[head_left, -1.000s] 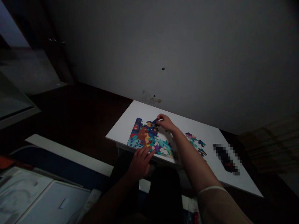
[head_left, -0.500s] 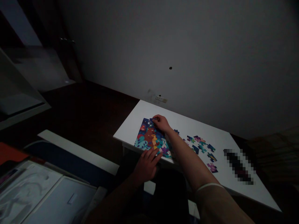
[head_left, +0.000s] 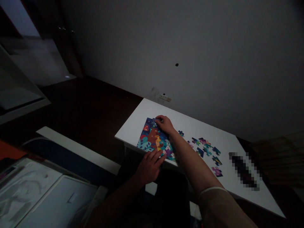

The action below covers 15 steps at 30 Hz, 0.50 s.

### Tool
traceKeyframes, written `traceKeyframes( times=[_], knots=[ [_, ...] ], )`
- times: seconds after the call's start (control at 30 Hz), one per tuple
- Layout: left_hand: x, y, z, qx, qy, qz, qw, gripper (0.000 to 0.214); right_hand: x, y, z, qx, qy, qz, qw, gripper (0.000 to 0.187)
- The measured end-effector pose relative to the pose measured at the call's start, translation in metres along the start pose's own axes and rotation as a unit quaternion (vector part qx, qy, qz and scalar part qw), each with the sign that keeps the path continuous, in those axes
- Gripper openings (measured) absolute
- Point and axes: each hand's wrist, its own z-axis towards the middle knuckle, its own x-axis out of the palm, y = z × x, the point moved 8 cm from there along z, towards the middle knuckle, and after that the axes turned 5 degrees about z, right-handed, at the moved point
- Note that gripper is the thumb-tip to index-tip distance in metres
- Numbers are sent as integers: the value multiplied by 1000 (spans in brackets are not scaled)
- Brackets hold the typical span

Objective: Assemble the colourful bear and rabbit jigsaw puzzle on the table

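Observation:
A colourful jigsaw puzzle (head_left: 152, 136) with animals and leaves lies joined together near the left end of the white table (head_left: 133, 123). At its far edge my right hand (head_left: 165, 124) pinches a dark blue puzzle piece (head_left: 155, 120), fingers closed on it and pressing it against the neighbouring pieces. My left hand (head_left: 150, 166) rests with fingers spread and flat on the puzzle's near edge, holding nothing. My right forearm hides the puzzle's right side.
Several loose puzzle pieces (head_left: 206, 148) are scattered right of my right forearm, with one blue piece (head_left: 181, 133) closer to the puzzle. A pixelated dark object (head_left: 244, 172) lies at the table's right end. Behind the table stands a wall (head_left: 201, 79); a bench-like white board (head_left: 78, 148) is at left.
My right hand has shifted the blue piece slightly, and the white gap beside it has narrowed. My left hand stays on the near edge. The view has tilted a little.

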Motion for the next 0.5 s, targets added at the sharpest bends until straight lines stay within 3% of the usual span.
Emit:
traceKeyframes(
  times=[0.2,0.5],
  knots=[
    [5,0,0,-1,17,-12,1000,77,4,-7,-7,3,-14,-19,1000,20],
    [7,-2,0,-4,0,-24,1000,79,7,-6,-6,-20,14,-26,999,13]
  ],
)
